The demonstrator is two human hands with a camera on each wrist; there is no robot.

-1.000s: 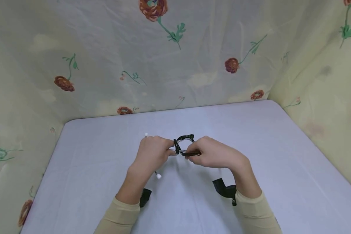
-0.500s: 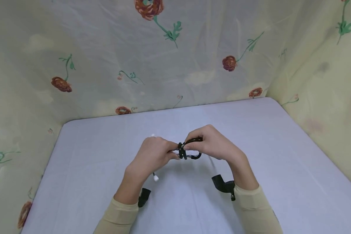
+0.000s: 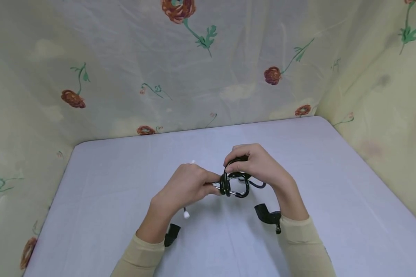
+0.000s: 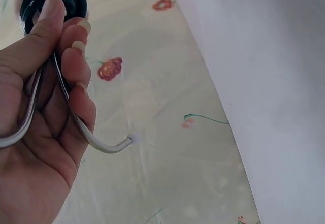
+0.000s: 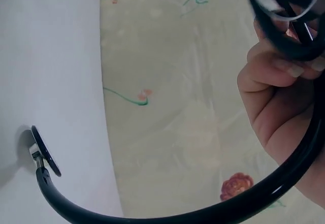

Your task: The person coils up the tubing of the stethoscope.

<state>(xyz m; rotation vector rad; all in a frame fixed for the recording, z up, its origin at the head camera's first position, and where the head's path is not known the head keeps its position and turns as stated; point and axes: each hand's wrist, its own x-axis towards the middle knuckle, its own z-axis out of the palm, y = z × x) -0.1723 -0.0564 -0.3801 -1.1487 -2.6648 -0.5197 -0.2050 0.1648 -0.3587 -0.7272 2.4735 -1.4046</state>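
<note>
Both hands hold a stethoscope above the table. In the left wrist view, its metal ear tubes [image 4: 62, 84] lie across the palm of my left hand [image 3: 190, 184], whose thumb and fingers grip where tubes and coil meet. White ear tips [image 3: 186, 214] stick out past this hand. Black tubing [image 3: 243, 194] is wound in loops around the metal tubes just beyond the fingertips. My right hand [image 3: 258, 163] pinches a stretch of the tubing above and right of the coil. A free length curves down in the right wrist view to the round chest piece [image 5: 46, 152], near the table surface.
The white-covered table [image 3: 118, 169] spreads under both hands. Flower-printed cloth [image 3: 208, 77] hangs behind it and along the sides. Black wrist mounts [image 3: 268, 216] jut out beneath the forearms.
The coil and left hand have shifted slightly right. My right hand rose from beside the loop, moving right, and now holds tubing above the coil. More tubing shows at the right.
</note>
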